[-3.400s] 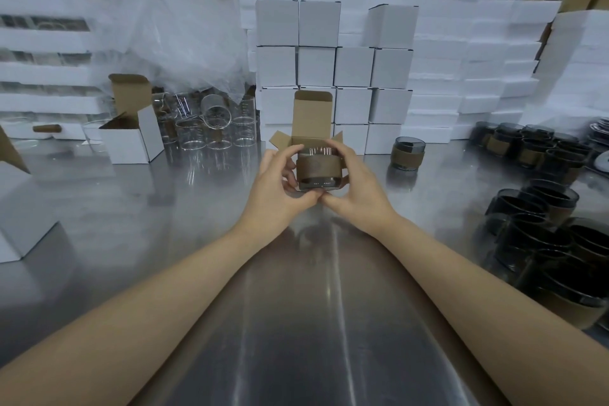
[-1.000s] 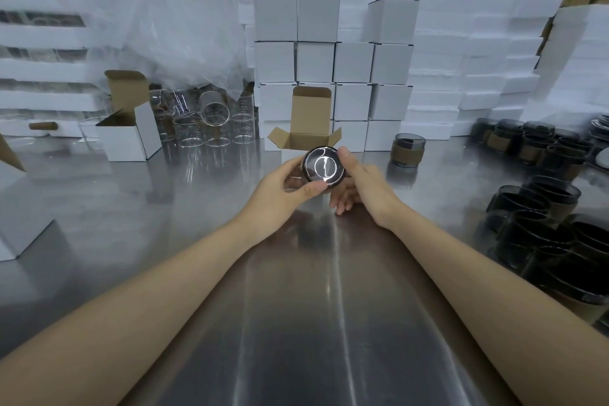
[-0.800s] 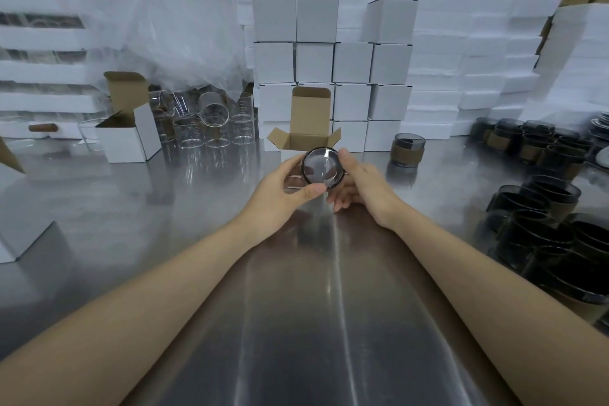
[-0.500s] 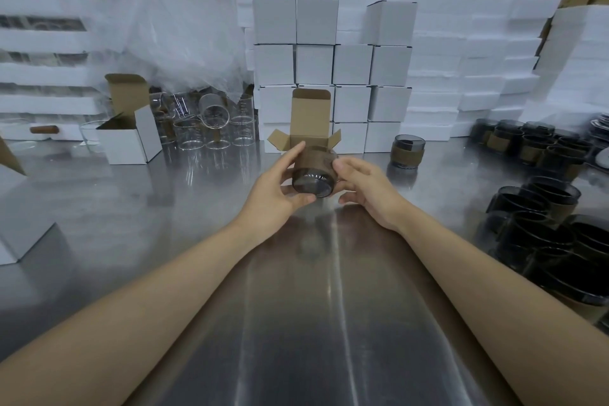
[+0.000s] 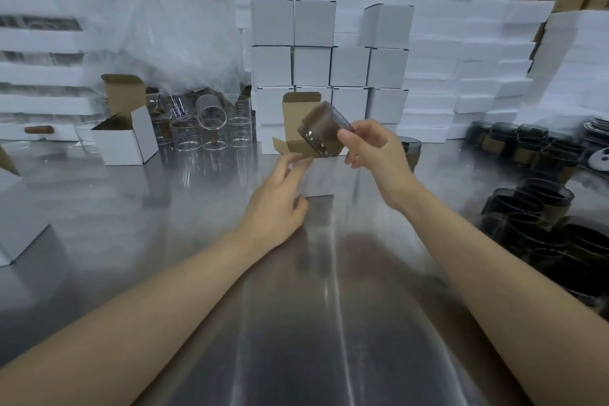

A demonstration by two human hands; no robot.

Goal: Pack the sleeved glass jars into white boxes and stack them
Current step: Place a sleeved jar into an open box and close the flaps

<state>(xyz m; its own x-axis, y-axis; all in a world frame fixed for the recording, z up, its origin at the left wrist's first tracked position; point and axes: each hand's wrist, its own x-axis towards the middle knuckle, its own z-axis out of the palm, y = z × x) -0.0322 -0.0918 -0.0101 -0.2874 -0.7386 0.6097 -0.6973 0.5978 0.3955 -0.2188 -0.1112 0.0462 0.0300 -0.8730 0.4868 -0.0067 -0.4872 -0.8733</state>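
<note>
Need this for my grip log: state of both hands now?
Left hand: open, holding nothing, fingers by the open box.
Right hand: holding the sleeved jar.

On the table (image 5: 329, 323) the open box (image 5: 298, 120) stands at 12 o'clock from the person, just before the stack of closed boxes (image 5: 329, 66); the jar (image 5: 324, 132) is over its opening in the right hand (image 5: 375, 155), and the left hand (image 5: 275, 204) lies at its near side, at 6 o'clock. From that box, a second open box (image 5: 127, 142) sits at 9 o'clock with glasses (image 5: 211, 128) between the two, a lone sleeved jar (image 5: 410, 145) at 3 o'clock behind the right hand, and a cluster of sleeved jars (image 5: 534, 208) at 4 o'clock.
</note>
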